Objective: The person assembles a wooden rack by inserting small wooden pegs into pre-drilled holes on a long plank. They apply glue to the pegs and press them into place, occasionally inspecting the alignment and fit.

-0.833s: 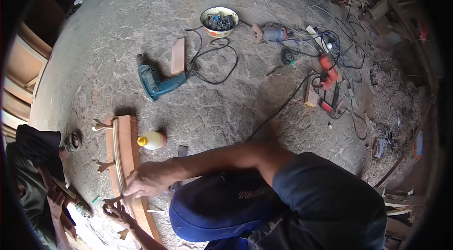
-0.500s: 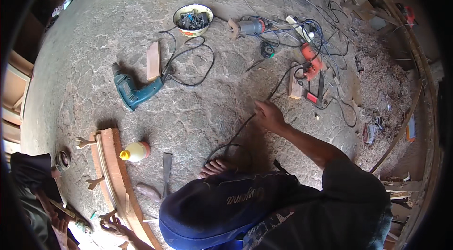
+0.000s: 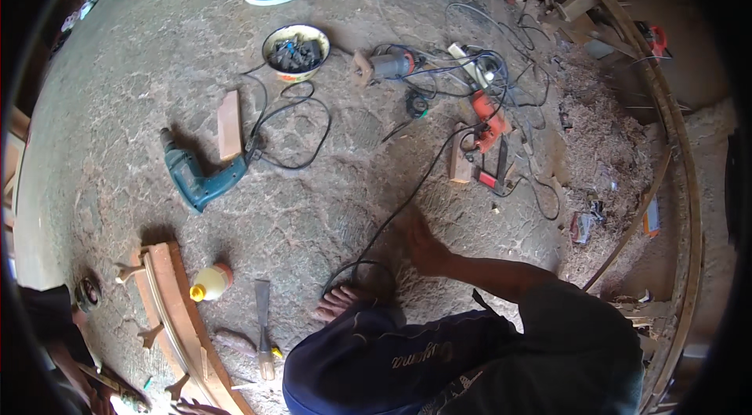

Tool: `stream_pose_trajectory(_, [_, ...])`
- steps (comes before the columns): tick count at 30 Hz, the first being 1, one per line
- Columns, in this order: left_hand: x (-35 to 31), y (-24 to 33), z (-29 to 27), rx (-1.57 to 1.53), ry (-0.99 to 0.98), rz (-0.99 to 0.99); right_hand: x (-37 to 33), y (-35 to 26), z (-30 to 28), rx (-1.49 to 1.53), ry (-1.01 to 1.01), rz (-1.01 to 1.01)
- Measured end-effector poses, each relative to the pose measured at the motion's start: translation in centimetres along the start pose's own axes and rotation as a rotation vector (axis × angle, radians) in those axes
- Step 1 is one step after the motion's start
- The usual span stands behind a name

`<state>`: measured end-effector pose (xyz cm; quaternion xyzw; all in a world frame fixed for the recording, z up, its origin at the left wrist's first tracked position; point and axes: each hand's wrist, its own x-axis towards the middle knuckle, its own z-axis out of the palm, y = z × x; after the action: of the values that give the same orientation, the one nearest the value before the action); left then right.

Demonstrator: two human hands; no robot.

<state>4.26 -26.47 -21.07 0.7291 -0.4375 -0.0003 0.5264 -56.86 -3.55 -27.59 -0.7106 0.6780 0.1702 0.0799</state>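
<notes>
Curved board (image 3: pixel 174 290), reddish-brown, with a pale ridged strip (image 3: pixel 159 301) on its face and forked wooden pieces (image 3: pixel 150 335) along its left edge, lies on the floor (image 3: pixel 345 211) at our lower left. Just right of it we see a yellow-capped bottle (image 3: pixel 212 282) and a flat-bladed tool (image 3: pixel 263 305); a teal drill (image 3: pixel 196 180) lies farther off. Our bent leg (image 3: pixel 368 376) blocks the lower middle. Our left grip (image 3: pixel 200 408) is mostly cut off beside the board; our right grip (image 3: pixel 423 247), forearm stretched leftward, is near a black cable (image 3: pixel 389 221). Given blur and cropping, we cannot tell whether either is apart or together.
</notes>
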Motion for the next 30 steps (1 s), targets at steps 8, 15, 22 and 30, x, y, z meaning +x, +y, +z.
stream_pose_trajectory(8, [-12.5,13.3,-6.7,-0.101,-0.677,-0.174,6.0,1.9,-9.7,0.616,-0.579,0.29])
stream_pose_trajectory(15, [-11.2,28.8,-13.7,0.042,-1.361,-0.798,-5.3,-5.4,-28.5,1.168,-0.238,0.295])
stream_pose_trajectory(22, [-6.9,31.2,-20.7,0.106,-1.471,-0.078,-27.8,-5.4,-28.5,1.121,-0.356,0.571])
stream_pose_trajectory(30, [-10.1,39.6,-23.2,0.223,-2.039,-0.536,-45.1,-6.8,-22.8,1.623,-0.134,1.063])
